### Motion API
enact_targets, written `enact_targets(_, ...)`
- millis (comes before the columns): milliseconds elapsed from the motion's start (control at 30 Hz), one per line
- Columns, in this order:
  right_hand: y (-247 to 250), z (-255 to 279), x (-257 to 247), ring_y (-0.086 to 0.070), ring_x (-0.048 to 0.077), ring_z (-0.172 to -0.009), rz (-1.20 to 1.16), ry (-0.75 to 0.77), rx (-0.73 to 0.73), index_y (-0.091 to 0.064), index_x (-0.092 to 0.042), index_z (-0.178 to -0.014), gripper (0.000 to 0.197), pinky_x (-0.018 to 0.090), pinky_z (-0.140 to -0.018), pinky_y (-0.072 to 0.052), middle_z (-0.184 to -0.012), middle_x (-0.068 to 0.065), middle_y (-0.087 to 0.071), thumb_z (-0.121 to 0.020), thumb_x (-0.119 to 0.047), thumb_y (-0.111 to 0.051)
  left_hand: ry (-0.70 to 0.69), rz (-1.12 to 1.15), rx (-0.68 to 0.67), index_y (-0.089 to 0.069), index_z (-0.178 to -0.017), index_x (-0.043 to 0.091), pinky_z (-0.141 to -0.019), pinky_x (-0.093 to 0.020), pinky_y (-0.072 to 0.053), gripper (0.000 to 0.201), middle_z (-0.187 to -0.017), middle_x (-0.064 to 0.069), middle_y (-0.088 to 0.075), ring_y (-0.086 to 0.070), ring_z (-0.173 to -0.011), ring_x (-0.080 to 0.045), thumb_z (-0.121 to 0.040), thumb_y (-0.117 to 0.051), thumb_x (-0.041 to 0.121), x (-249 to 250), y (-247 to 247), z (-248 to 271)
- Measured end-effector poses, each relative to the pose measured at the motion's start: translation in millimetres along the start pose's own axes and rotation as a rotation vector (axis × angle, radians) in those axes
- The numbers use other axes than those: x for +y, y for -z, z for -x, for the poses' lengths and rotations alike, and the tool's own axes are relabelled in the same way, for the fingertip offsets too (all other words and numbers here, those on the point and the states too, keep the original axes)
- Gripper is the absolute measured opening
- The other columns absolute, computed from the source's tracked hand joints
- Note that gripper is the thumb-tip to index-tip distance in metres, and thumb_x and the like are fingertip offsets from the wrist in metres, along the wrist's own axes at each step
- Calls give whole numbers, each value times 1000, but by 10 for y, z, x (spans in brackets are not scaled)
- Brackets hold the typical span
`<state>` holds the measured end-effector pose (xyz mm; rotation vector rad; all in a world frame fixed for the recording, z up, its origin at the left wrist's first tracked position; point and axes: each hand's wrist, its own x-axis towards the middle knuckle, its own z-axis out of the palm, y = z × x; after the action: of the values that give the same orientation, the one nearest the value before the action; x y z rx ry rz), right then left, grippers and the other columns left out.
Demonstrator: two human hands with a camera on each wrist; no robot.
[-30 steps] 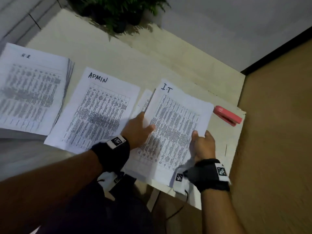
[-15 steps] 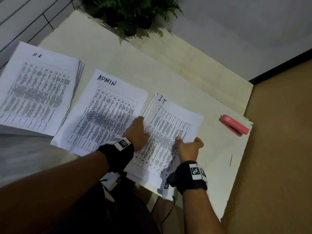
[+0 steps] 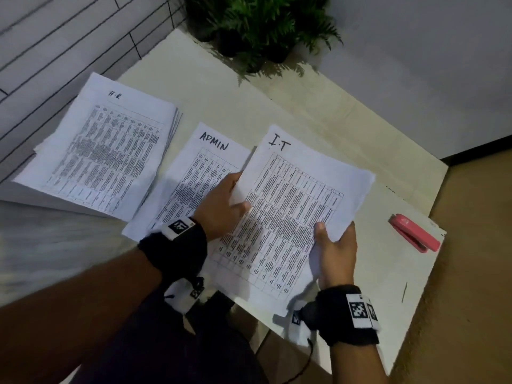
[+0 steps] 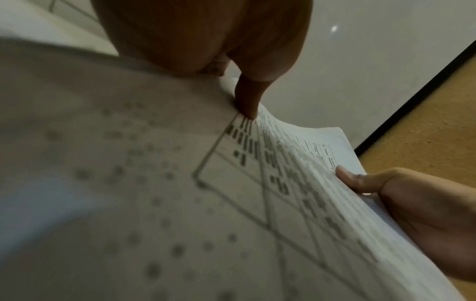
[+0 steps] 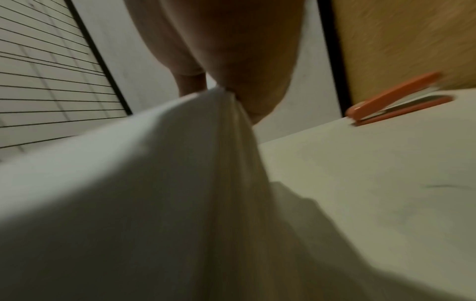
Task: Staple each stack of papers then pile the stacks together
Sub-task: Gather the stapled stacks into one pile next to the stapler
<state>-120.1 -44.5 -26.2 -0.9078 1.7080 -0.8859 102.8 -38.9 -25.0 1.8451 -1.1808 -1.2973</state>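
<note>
While both hands, left grip (image 3: 221,202) and right grip (image 3: 333,250), pinch the I.T stack (image 3: 291,212) above the tabletop (image 3: 374,273), nothing looks stapled: stapler (image 3: 414,236) idle at three o'clock, ADMIN (image 3: 205,167) and H.R (image 3: 110,151) untouched at nine.

Thin white printed paper stack marked I.T (image 3: 291,217), matt and slightly creased, pale smooth matt wooden table (image 3: 374,273), glossy pink plastic stapler (image 3: 414,236) at right, with metal inner strip

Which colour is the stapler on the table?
The stapler is pink-red; the head view shows it best.
</note>
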Motion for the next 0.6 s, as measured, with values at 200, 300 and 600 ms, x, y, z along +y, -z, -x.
enact_targets(200,-1004,68,-38,-58,10,-97,65,0,-87,-49,-19,-122,32,22,-86,-42,-108,-8,-61,-92,-15,-60,155,-143,166,-35,-139,17,-105,-37,-39,59,-135,-3,-50,-50,-119,-23,-87,-62,23,-450,756,-182)
enact_targets(300,-1363,105,34,-53,12,-96,140,-34,-87,-47,-10,-126,36,16,-82,-37,-109,-2,-57,-94,-19,-58,218,-212,203,-43,-134,12,-100,-40,-45,53,-129,-14,-57,-56,-113,-31,-86,-63,22,-660,911,-259)
enact_targets(600,-1645,12,186,-37,38,-125,596,-139,-18,-40,-1,-132,66,41,-105,-31,-133,21,-40,-84,-35,-68,243,-520,218,-42,-130,7,-100,-47,-41,51,-135,-18,-38,-39,-119,-36,-85,-59,26,-881,902,-376)
